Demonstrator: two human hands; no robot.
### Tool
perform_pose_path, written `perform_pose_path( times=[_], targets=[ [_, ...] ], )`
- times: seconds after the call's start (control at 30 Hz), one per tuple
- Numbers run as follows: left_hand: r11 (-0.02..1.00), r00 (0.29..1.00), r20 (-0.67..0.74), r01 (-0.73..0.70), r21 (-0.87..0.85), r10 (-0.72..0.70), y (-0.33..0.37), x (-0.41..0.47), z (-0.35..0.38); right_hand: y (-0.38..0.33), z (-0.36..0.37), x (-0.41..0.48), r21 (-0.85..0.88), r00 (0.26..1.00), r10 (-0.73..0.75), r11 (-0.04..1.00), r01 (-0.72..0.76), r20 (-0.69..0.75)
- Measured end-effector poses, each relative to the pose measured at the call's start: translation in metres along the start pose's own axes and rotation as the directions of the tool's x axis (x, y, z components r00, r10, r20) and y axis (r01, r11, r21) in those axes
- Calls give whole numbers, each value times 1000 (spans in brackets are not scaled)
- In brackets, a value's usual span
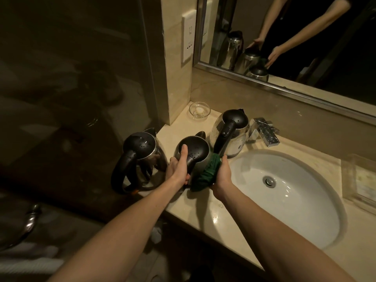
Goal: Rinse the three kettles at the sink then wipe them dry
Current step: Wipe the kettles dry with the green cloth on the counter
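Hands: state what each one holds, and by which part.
Left hand grips the middle kettle by its handle, thumb on the lid. Right hand holds a bunched green cloth against its side.

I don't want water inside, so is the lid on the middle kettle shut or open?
Shut: the black lid lies flat on the middle kettle, under the left hand's thumb.

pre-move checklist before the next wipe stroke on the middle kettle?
1. Left hand grips the black handle of the middle steel kettle: ok.
2. Right hand presses the dark green cloth on the kettle's side: ok.
3. Kettle base seated on the beige stone counter: cannot tell, hidden.
4. Droplets on its black lid: not ok, still wet.
5. Clearance from the left steel kettle and the rear steel kettle: ok, tight.
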State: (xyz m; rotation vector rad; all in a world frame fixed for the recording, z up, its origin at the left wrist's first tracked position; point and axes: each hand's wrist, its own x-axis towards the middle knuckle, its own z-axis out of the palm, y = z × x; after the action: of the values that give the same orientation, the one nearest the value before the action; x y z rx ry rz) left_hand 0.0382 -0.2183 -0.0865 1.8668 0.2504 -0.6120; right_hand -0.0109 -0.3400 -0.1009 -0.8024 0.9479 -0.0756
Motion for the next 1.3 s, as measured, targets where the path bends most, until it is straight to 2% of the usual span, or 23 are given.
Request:
perform_pose_path(
  times=[0.13,0.3,0.5,0.67,0.87,0.93,1.07,1.3],
  targets=[
    [1000,1000,18,-9,10,8,-4,-6,5,6,-5,-4,72,998,32,997,-36,58],
    [1000,1000,7,-22,0,22,-12,-6,9,-1,6,-7,67,995,-91,993,94,-52],
    [999,999,35,-29,-39,31,-16,-4,12,-3,8,-7,-17,974,-161,987,160,-162],
    [998,997,74,-9,-54,13,-18,-6,11,4,0,-3,-64,975,-74,996,62,-209],
    [999,999,50,-3,-41,5,-17,-6,11,13,-10,1,-6,980,89,996,-91,-177],
    [999,998,61,4,-51,-1,-16,-7,10,7,-5,-3,23,980,84,996,-82,-181],
    [996,997,73,9,-89,-3,-18,-5,10,-1,12,-9,56,970,-24,998,39,-240],
    [993,998,59,9,-121,-2,-18,-6,11,11,41,-25,110,937,-1,993,42,-349]
  ],
)
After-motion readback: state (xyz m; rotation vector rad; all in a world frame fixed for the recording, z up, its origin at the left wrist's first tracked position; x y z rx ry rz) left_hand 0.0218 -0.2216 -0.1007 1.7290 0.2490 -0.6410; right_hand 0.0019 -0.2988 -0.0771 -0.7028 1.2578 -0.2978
